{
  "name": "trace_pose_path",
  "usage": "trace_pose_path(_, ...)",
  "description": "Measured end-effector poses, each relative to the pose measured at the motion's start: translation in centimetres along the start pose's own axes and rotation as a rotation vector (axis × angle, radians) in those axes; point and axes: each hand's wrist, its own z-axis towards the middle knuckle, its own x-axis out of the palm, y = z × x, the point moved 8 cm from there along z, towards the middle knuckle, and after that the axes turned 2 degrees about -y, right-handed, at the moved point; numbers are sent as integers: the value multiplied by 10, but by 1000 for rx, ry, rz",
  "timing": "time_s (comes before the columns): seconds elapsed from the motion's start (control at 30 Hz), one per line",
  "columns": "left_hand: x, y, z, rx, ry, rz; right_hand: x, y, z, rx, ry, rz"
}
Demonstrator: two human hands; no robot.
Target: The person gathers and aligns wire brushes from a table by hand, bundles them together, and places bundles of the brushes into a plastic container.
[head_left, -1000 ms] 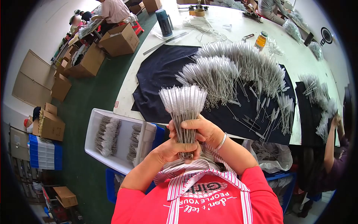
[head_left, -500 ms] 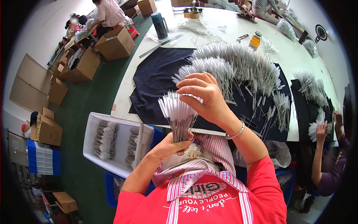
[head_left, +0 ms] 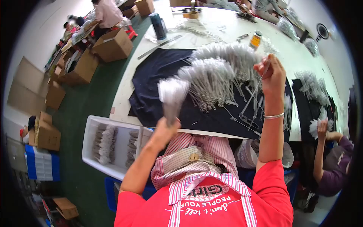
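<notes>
My left hand is closed round the wire handles of a bundle of straw brushes, white bristles upward and blurred. Higher up at the right, my right hand pinches a single straw brush; its thin wire slants down and left from my fingers. Between the hands, a large pile of straw brushes lies on the dark cloth, bristles away from me and looped wire ends toward me. A few loose brushes lie below my right hand, near what looks like scissors.
On the white table stand a dark bottle and a yellow jar, with a steel ruler lying nearby. A white bin with bundled brushes is at lower left. A co-worker's hand handles brushes at right.
My right hand has left the bundle's tips and moved right over the pile, now pinching one brush. My left hand has shifted up and left with the bundle.
</notes>
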Motion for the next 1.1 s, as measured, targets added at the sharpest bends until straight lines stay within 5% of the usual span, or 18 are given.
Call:
trace_pose_path(0.17,-94,-41,121,281,-481,702,-98,-8,-42,102,-277,-452)
trace_pose_path(0.4,-166,-46,230,115,-653,1278,-209,49,-83,21,-562,-1337)
trace_pose_path(0.7,-126,-53,188,-282,-650,1496,-252,19,-70,97,-573,-1612)
trace_pose_path(0.83,-118,-64,175,-260,-609,1454,-225,13,-65,-56,-459,-1876)
trace_pose_path(0.9,-111,-75,173,-48,-705,1471,-197,19,-68,-265,-460,-1936)
trace_pose_path(0.93,-104,-78,167,123,-858,1385,-184,17,-69,-276,-429,-1835)
trace_pose_path(1.0,-106,-44,185,297,-578,633,-152,5,-68,-269,-333,-1588)
trace_pose_path(1.1,-11,20,153,-482,179,-696,-79,-36,-74,-366,-60,-1502)
